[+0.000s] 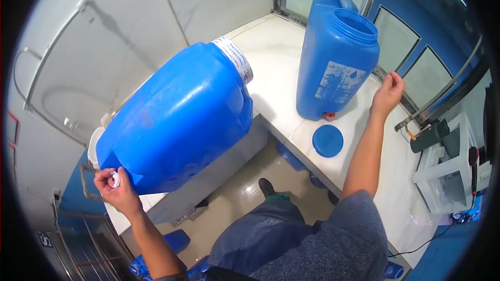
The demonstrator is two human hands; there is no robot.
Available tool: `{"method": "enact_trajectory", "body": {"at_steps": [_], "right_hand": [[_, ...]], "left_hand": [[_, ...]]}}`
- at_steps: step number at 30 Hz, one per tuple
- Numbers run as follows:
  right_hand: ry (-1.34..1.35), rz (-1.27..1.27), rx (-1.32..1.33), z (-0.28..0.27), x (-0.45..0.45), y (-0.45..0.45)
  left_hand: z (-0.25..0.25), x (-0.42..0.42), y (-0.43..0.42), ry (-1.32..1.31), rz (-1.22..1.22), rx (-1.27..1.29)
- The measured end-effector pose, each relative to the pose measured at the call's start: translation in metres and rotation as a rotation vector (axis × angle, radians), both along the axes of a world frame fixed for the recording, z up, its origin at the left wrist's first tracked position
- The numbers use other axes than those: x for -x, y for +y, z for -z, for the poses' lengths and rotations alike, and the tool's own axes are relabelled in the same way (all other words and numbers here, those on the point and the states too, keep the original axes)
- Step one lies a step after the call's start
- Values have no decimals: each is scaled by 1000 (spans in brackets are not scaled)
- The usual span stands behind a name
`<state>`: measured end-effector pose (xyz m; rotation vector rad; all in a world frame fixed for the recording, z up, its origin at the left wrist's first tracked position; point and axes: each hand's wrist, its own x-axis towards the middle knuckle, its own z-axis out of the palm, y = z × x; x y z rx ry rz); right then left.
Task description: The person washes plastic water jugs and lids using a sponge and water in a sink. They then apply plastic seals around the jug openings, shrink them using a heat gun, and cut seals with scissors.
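A large blue water jug [174, 117] lies tilted on the white counter at the left, its neck covered by a white printed wrap [233, 57]. At its lower end, my left hand [119, 192] is closed around a small round piece with a crumpled silvery-white rim and pinkish centre [113, 179]. Whether that piece is fixed to the jug cannot be seen. To the right, a second blue jug [333, 65] stands upright with its mouth uncovered and a red fitting [330, 116] low down. My right hand [388, 96] is raised beside it, fingertips pinched together; anything between them is hidden.
A round blue lid [327, 141] lies on the white counter [291, 140] before the upright jug. Farther right are a white plastic rack [448, 177], a dark cylinder [430, 136] and a cable. More blue containers [174, 242] are on the floor. Framed glass panels [398, 39] border the counter.
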<state>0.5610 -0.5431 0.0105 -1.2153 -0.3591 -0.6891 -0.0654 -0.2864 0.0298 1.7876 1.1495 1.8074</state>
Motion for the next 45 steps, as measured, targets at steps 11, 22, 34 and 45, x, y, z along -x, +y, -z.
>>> {"method": "enact_trajectory", "body": {"at_steps": [11,22,34,45], "right_hand": [[303,-210,1017,110,-173,89],[457,241,770,113,-99,17],[-443,-178,543,-18,252,129],[-838,-357,1154,-98,304,190]], "left_hand": [[-14,-96,56,212,-47,17],[-10,-49,65,435,228,-69],[-44,-36,127,648,229,-423],[-42,-31,133,614,195,-327]]}}
